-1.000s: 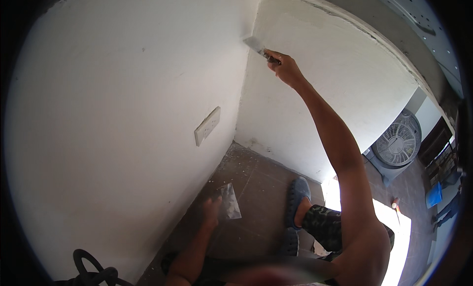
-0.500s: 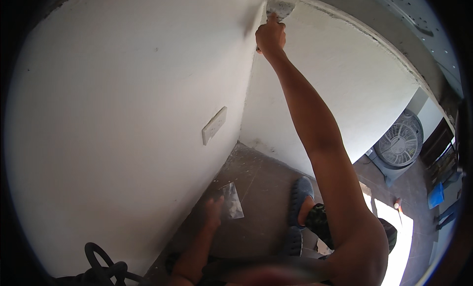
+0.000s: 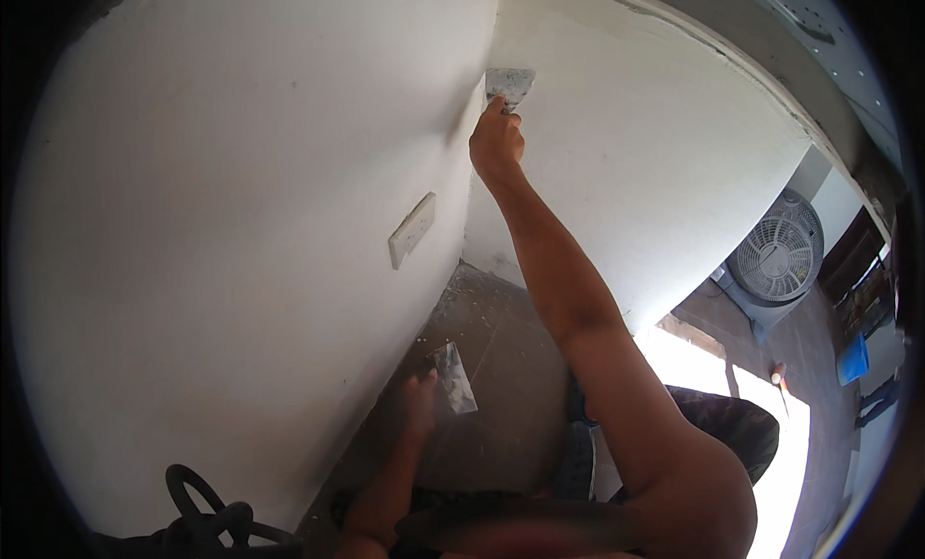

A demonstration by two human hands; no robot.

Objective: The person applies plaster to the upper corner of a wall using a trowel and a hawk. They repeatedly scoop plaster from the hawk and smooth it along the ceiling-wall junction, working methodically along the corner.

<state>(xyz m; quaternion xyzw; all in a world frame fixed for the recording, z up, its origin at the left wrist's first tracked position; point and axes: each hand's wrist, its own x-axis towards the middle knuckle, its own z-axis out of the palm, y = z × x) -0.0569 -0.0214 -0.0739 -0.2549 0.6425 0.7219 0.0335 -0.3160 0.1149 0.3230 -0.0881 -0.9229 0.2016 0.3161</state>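
Observation:
My right hand point(image 3: 497, 146) is closed round a putty knife point(image 3: 511, 84), a finger stretched along the blade. The grey, stained blade lies against the far white wall point(image 3: 617, 154), its left side at the corner with the left wall point(image 3: 231, 193). Lower down, my left hand point(image 3: 419, 400) is closed on a second flat metal blade point(image 3: 456, 381), which carries whitish paste. Its handle is hidden by the fingers, and this hand is slightly blurred.
A white outlet plate point(image 3: 412, 231) juts from the left wall. Dark floor tiles point(image 3: 491, 337) with white specks lie below. A grey fan point(image 3: 776, 255) stands at right, near a blue bucket point(image 3: 853, 359). Black cable loops point(image 3: 207, 511) show at lower left.
My right hand has drawn the putty knife down along the corner from near the wall's top edge. My left hand keeps its blade in about the same place. My legs have shifted.

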